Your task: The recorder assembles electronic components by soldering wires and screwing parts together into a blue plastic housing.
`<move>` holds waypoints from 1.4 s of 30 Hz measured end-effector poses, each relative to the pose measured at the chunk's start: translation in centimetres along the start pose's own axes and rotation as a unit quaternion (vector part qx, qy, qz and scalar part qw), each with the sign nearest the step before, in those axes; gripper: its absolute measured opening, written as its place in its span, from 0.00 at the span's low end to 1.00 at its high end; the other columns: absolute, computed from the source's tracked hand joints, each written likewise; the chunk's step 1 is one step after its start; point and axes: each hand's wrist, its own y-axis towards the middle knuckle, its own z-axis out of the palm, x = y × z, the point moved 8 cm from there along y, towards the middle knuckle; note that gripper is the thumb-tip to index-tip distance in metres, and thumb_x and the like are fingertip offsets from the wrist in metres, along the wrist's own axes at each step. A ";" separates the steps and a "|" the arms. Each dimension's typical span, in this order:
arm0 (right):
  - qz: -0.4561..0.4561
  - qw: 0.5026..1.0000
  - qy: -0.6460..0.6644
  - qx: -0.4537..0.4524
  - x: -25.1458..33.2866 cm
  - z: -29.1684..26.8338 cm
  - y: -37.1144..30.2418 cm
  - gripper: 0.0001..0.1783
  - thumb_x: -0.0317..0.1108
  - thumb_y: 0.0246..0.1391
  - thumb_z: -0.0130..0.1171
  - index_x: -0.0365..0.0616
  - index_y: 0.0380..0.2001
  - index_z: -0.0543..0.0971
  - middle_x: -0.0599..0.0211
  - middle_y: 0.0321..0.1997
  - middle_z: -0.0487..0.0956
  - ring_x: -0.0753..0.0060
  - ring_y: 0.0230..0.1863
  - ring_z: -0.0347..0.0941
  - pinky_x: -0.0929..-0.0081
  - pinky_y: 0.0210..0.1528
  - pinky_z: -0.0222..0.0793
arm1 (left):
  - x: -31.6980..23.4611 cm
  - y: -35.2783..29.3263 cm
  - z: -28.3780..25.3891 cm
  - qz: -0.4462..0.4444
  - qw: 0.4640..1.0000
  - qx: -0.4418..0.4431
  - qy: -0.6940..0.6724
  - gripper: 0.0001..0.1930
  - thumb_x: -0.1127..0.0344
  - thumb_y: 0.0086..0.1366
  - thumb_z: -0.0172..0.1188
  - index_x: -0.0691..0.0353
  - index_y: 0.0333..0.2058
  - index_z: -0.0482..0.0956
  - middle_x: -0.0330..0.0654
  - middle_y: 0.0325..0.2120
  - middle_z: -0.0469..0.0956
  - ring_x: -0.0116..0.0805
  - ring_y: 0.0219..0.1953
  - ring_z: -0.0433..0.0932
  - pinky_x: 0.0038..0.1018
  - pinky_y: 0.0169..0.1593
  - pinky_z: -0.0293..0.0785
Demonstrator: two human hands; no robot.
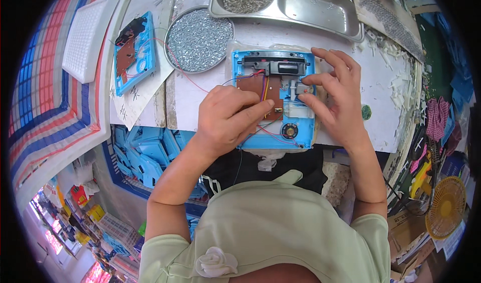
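Note:
A blue plastic housing lies on the white table in front of me, with a brown circuit board, a black part across its top, coloured wires and a small round speaker inside. My left hand rests over the board, its fingers closed together beside the wires; what they hold, if anything, is hidden. At the housing's right side, my right hand has thumb and index finger on either side of a small grey plastic part, its other fingers spread.
A second blue housing with wiring lies at left, near a round tray of screws. A steel divided tray stands at the back. White plastic bits litter the right side. Blue shells fill a crate below left.

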 end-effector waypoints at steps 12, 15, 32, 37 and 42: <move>-0.021 0.995 -0.099 -0.015 3.0 -2.9 1.5 0.17 0.30 0.39 0.75 0.49 0.38 0.86 0.60 0.65 0.75 0.41 0.67 0.60 0.51 0.65 0.64 | 0.0 0.0 -0.5 0.022 0.999 -0.019 -0.037 0.26 0.69 0.40 0.73 0.55 0.44 0.89 0.37 0.32 0.78 0.36 0.31 0.76 0.32 0.33 0.70; -0.102 0.993 -0.065 0.012 5.7 -0.5 2.7 0.20 0.28 0.35 0.75 0.49 0.38 0.86 0.61 0.63 0.76 0.42 0.67 0.62 0.51 0.61 0.67 | -0.1 0.2 -0.3 0.042 0.998 -0.025 -0.029 0.25 0.69 0.41 0.73 0.56 0.44 0.88 0.37 0.32 0.79 0.36 0.32 0.77 0.32 0.33 0.71; -0.178 0.983 -0.033 -0.035 5.8 1.9 3.4 0.11 0.27 0.40 0.71 0.45 0.30 0.83 0.64 0.54 0.81 0.46 0.60 0.70 0.58 0.52 0.74 | 0.0 0.5 -1.4 0.018 0.997 -0.068 -0.038 0.22 0.73 0.44 0.74 0.59 0.43 0.88 0.38 0.30 0.79 0.38 0.30 0.78 0.32 0.32 0.73; -0.165 0.984 -0.053 -0.030 5.4 1.4 2.9 0.12 0.26 0.39 0.71 0.45 0.32 0.83 0.64 0.53 0.81 0.46 0.58 0.71 0.58 0.52 0.74 | 0.2 -0.3 -1.5 0.027 0.997 -0.051 -0.044 0.21 0.71 0.45 0.74 0.59 0.43 0.88 0.39 0.32 0.80 0.38 0.31 0.80 0.31 0.34 0.75; -0.118 0.990 -0.032 -0.074 4.4 0.8 3.0 0.11 0.27 0.41 0.71 0.47 0.32 0.83 0.67 0.43 0.81 0.53 0.46 0.71 0.62 0.45 0.72 | -0.6 -0.5 -0.6 0.066 0.997 -0.020 -0.046 0.20 0.69 0.44 0.72 0.61 0.41 0.87 0.40 0.34 0.80 0.38 0.33 0.81 0.32 0.34 0.77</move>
